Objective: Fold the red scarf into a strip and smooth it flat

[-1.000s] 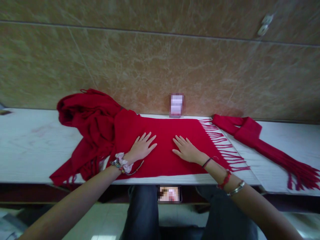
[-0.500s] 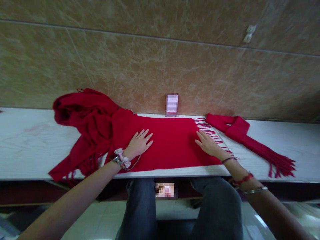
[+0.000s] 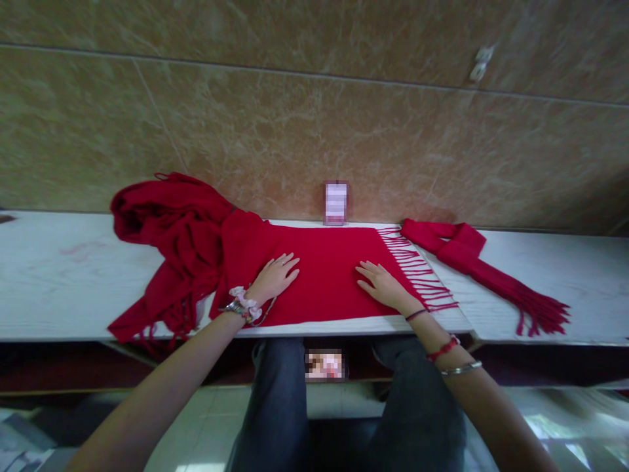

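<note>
A red fringed scarf (image 3: 324,282) lies flat across the white table, its tassels spread toward the right. My left hand (image 3: 274,276) rests on its left part, palm down with the fingers apart. On the right part of the same cloth lies my right hand (image 3: 382,285), also flat with fingers spread. Neither hand grips anything. At the left, a large bunched heap of red cloth (image 3: 181,229) adjoins the flat part. Some cloth under my palms is hidden.
A narrow folded red scarf (image 3: 472,262) with tassels lies at the right on the white table (image 3: 590,282). A phone-like object (image 3: 336,203), blurred, leans against the marble wall behind. Another blurred screen (image 3: 325,364) is below the front edge.
My right hand has slid left across the flat cloth, away from the tassels, which now show more fully. My left hand stays nearly in place. The view has shifted slightly.
</note>
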The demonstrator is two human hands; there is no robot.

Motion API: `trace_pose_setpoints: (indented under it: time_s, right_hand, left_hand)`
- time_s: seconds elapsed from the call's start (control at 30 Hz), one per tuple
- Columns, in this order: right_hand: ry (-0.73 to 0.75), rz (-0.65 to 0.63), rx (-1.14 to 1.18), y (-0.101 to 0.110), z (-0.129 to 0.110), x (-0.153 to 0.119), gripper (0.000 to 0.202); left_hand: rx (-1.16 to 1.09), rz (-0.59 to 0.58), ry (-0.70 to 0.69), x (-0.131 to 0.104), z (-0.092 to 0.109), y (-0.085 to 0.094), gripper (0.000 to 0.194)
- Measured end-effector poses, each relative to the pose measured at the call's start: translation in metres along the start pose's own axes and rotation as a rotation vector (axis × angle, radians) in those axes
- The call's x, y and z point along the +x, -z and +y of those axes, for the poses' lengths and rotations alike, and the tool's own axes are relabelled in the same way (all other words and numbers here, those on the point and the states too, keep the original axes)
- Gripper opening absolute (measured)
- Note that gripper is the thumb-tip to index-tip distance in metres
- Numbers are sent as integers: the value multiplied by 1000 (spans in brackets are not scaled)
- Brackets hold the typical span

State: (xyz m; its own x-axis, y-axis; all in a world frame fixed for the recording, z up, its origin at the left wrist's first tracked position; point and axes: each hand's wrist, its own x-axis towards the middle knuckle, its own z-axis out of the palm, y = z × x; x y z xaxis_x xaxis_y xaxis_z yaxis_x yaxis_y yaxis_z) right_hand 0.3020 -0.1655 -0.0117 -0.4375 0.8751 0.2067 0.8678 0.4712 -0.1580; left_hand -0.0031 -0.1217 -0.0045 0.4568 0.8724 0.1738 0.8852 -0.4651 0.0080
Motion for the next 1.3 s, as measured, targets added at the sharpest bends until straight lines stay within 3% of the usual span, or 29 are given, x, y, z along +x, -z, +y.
trace_pose_setpoints:
  time_s: [0.13, 0.33, 0.73, 0.83, 0.93, 1.1, 1.3]
  right_hand:
    - [8, 57, 9, 4, -19, 6, 50]
    - [83, -65, 4, -1, -41, 9, 57]
    - [-46, -72, -117, 0, 5, -16, 50]
    - [-45, -85, -77, 4, 10, -13, 49]
    - [-17, -52, -33, 17, 15, 7, 48]
    - [-9, -96, -220, 47, 35, 67, 45]
    - [-42, -194, -308, 49, 68, 132, 35]
  left_hand:
    - [58, 41, -46, -5, 10, 10, 43]
    - [-40, -133, 7, -25, 23, 9, 60]
    - [-8, -110, -45, -32, 21, 5, 57]
    - [-45, -200, -45, -27, 19, 9, 59]
    - [-92, -300, -34, -9, 12, 21, 61]
    - [24, -222, 39, 52, -14, 42, 60]
    - [119, -171, 48, 114, -54, 31, 50]
